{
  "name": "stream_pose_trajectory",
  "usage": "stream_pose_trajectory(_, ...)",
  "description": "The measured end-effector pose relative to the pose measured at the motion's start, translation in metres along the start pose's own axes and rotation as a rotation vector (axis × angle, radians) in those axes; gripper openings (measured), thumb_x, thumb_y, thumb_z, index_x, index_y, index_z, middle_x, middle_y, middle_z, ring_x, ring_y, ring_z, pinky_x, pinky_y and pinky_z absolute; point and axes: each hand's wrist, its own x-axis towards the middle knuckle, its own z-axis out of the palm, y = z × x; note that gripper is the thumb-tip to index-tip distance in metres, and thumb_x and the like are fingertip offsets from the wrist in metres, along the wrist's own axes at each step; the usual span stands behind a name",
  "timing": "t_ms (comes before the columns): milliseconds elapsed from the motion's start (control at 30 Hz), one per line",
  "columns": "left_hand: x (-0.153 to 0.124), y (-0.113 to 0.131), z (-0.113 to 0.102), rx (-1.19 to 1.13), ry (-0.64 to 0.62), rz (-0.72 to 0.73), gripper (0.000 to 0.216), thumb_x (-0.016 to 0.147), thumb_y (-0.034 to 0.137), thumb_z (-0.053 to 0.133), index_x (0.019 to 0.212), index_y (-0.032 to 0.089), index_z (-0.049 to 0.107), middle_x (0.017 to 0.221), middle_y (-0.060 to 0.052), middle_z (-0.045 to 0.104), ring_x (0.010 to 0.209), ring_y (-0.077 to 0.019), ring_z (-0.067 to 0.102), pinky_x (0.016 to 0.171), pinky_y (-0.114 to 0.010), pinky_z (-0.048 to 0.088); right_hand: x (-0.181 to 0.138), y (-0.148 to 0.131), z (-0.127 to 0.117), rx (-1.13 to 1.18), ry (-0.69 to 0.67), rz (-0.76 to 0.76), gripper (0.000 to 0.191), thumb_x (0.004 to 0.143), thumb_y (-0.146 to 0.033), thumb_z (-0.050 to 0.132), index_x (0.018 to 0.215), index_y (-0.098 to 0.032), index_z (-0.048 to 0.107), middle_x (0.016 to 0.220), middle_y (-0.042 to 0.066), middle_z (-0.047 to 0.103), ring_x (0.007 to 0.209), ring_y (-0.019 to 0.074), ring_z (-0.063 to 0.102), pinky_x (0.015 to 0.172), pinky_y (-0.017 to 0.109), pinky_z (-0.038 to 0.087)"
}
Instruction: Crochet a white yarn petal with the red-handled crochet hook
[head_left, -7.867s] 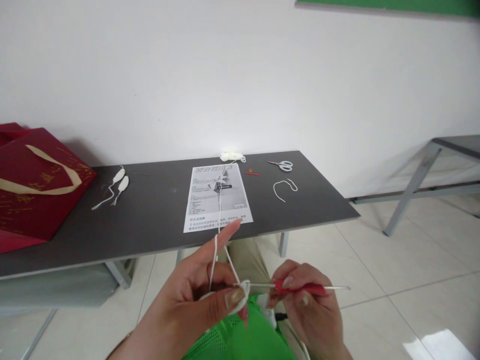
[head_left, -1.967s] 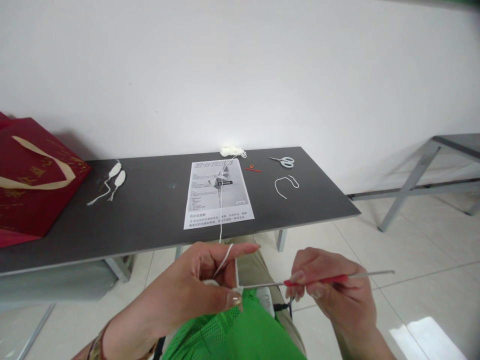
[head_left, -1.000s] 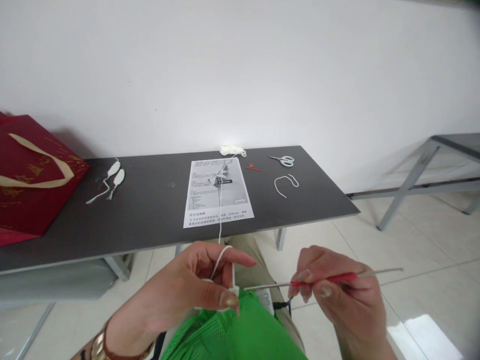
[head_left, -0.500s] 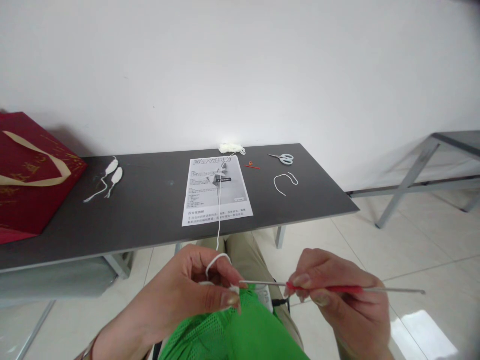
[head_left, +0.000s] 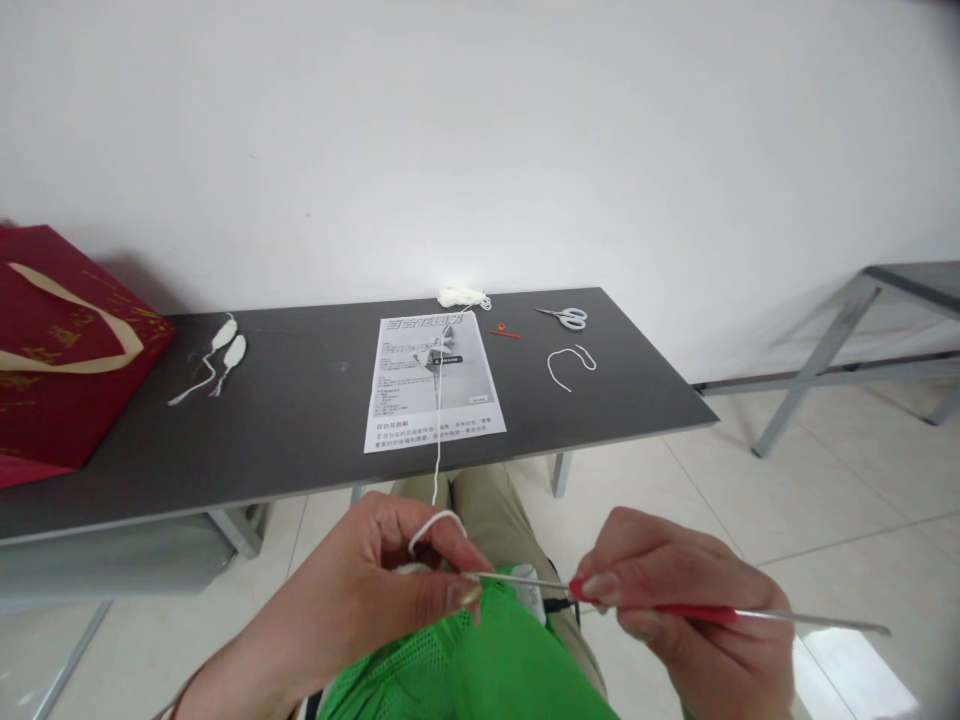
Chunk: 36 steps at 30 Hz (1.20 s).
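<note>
My left hand (head_left: 405, 570) is closed, pinching a small piece of white crochet work between thumb and fingers; most of the piece is hidden. White yarn (head_left: 438, 440) loops over its index finger and runs up across the sheet to a skein (head_left: 461, 296) at the table's back edge. My right hand (head_left: 675, 600) grips the red handle of a metal crochet hook (head_left: 701, 612). The hook's tip meets the work at my left fingertips, where the exact stitch cannot be made out. Beneath the hands lies green cloth (head_left: 502, 650) over my lap.
On the dark table (head_left: 300, 430) lie a printed sheet (head_left: 405, 400), scissors (head_left: 568, 318), a small orange-red needle and marker (head_left: 505, 333), a cut yarn piece (head_left: 555, 372) and two white crocheted petals (head_left: 234, 350). A red gift bag (head_left: 67, 400) stands left. Another table (head_left: 825, 350) is at right.
My right hand has shifted slightly right and down, and the hook now slopes more, its rear end lower and farther right. My left hand has stayed nearly still.
</note>
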Motion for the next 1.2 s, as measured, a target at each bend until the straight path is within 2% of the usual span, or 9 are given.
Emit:
stream_pose_trajectory(367, 0.0, -0.002, -0.002, 0.042, -0.006, 0.019, 0.014, 0.069, 0.032, 0.08, 0.071, 0.019, 0.077, 0.066, -0.001, 0.071, 0.061, -0.0103, 0.058, 0.055, -0.019, 0.039, 0.001, -0.007, 0.001, -0.069, -0.027, -0.039, 0.018, 0.082, -0.014, 0.066, 0.096, -0.021, 0.075, 0.074, 0.009, 0.072, 0.06, 0.019, 0.065, 0.046, 0.028, 0.053)
stream_pose_trajectory(567, -0.001, -0.001, 0.0, 0.058, 0.01, 0.008, 0.011, 0.069, 0.029, 0.08, 0.071, 0.019, 0.077, 0.067, 0.0, 0.072, 0.06, -0.01, 0.058, 0.054, -0.019, 0.041, -0.001, -0.013, -0.001, -0.201, -0.138, -0.191, 0.027, 0.081, -0.011, 0.066, 0.106, -0.017, 0.071, 0.081, 0.011, 0.073, 0.066, 0.0203, 0.067, 0.053, 0.031, 0.056)
stream_pose_trajectory(667, 0.0, -0.001, 0.001, 0.051, 0.01, 0.013, 0.009, 0.068, 0.027, 0.08, 0.07, 0.019, 0.076, 0.066, 0.0, 0.071, 0.06, -0.0101, 0.059, 0.054, -0.019, 0.042, -0.001, -0.013, -0.002, -0.213, -0.175, -0.219, 0.027, 0.082, -0.012, 0.066, 0.108, -0.017, 0.07, 0.083, 0.011, 0.074, 0.069, 0.0205, 0.067, 0.056, 0.031, 0.057)
stream_pose_trajectory(933, -0.002, -0.003, 0.0, 0.084, -0.005, 0.054, 0.011, 0.07, 0.03, 0.079, 0.073, 0.019, 0.077, 0.067, 0.0, 0.071, 0.06, -0.0092, 0.058, 0.054, -0.018, 0.04, -0.005, -0.013, -0.003, -0.1, -0.112, -0.033, 0.026, 0.08, -0.007, 0.065, 0.101, -0.02, 0.073, 0.081, 0.009, 0.074, 0.067, 0.0191, 0.068, 0.053, 0.029, 0.057)
stream_pose_trajectory(1100, -0.004, -0.003, 0.001, 0.088, 0.003, 0.045, 0.013, 0.069, 0.03, 0.079, 0.071, 0.018, 0.076, 0.065, 0.001, 0.069, 0.059, -0.009, 0.056, 0.054, -0.019, 0.038, -0.009, -0.008, 0.0, -0.02, -0.012, -0.01, 0.018, 0.084, -0.016, 0.065, 0.098, -0.022, 0.073, 0.077, 0.006, 0.073, 0.066, 0.0179, 0.068, 0.054, 0.028, 0.057)
stream_pose_trajectory(1200, -0.005, -0.003, 0.001, 0.066, -0.01, 0.027, 0.015, 0.07, 0.031, 0.079, 0.071, 0.017, 0.076, 0.064, 0.0, 0.069, 0.059, -0.0094, 0.056, 0.055, -0.019, 0.038, -0.008, -0.008, 0.001, -0.044, -0.013, -0.018, 0.018, 0.084, -0.016, 0.065, 0.099, -0.022, 0.073, 0.079, 0.007, 0.073, 0.066, 0.0176, 0.068, 0.053, 0.027, 0.056)
